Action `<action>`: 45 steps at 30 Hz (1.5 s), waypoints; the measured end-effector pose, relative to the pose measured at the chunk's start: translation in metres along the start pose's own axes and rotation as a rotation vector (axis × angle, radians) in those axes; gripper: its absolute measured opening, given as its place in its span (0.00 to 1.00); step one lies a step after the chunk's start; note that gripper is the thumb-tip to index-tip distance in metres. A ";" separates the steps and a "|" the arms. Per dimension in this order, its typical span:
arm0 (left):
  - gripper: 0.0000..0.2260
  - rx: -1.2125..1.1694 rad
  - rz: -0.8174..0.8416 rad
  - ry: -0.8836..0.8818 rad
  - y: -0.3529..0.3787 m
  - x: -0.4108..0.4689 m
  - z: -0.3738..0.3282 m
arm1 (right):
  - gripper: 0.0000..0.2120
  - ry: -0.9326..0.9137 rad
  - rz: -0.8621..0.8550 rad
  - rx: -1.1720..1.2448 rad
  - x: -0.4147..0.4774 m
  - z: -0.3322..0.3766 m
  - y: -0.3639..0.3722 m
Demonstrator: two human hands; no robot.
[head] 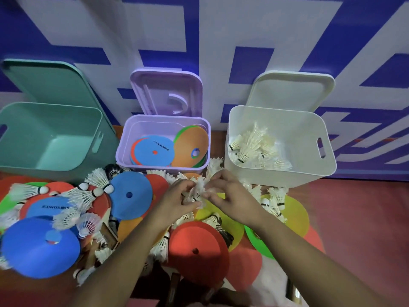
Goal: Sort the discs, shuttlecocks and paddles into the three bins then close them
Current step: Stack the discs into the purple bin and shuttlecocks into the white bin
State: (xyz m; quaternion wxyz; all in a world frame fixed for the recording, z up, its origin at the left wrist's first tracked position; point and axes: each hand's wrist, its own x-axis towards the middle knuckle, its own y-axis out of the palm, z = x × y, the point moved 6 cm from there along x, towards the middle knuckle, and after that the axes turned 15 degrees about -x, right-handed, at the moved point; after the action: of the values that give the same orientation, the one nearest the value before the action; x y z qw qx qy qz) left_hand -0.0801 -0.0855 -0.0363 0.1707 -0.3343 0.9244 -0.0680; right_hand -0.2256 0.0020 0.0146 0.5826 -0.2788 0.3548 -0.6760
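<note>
Three open bins stand against the wall: a green bin (51, 111) with nothing in it, a purple bin (126, 138) holding coloured discs (152, 151), and a white bin (287, 120) holding several shuttlecocks (252, 147). In front of the purple bin my left hand (177, 198) and my right hand (225, 191) meet. Both pinch a bunch of white shuttlecocks (200, 187) between them. A mixed pile of discs (130, 193), shuttlecocks (97, 180) and partly buried paddles (108, 233) covers the floor under my arms.
Each bin's lid leans upright behind it: the green lid (48, 80), the purple lid (166, 94), the white lid (292, 89). A blue and white wall rises behind. Red floor (358, 218) shows to the right of the pile.
</note>
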 end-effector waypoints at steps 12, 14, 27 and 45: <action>0.17 -0.614 -0.180 -0.170 -0.014 -0.007 0.021 | 0.26 -0.023 0.587 -0.308 -0.015 -0.076 0.099; 0.18 -0.637 -0.168 -0.160 -0.012 -0.008 0.017 | 0.27 -0.067 0.665 -0.407 -0.012 -0.080 0.118; 0.19 -0.682 -0.170 -0.194 -0.004 -0.004 0.016 | 0.23 -0.025 0.542 -0.607 -0.015 -0.090 0.119; 0.24 -0.422 0.043 -0.095 0.051 0.040 -0.051 | 0.16 0.294 -0.303 0.513 -0.006 -0.063 -0.114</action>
State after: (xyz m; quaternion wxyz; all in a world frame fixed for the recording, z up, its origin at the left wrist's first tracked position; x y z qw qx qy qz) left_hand -0.1576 -0.0711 -0.0119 0.1418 -0.3456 0.9160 0.1464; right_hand -0.3418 0.0258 0.0694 0.4693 -0.0718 0.2079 -0.8552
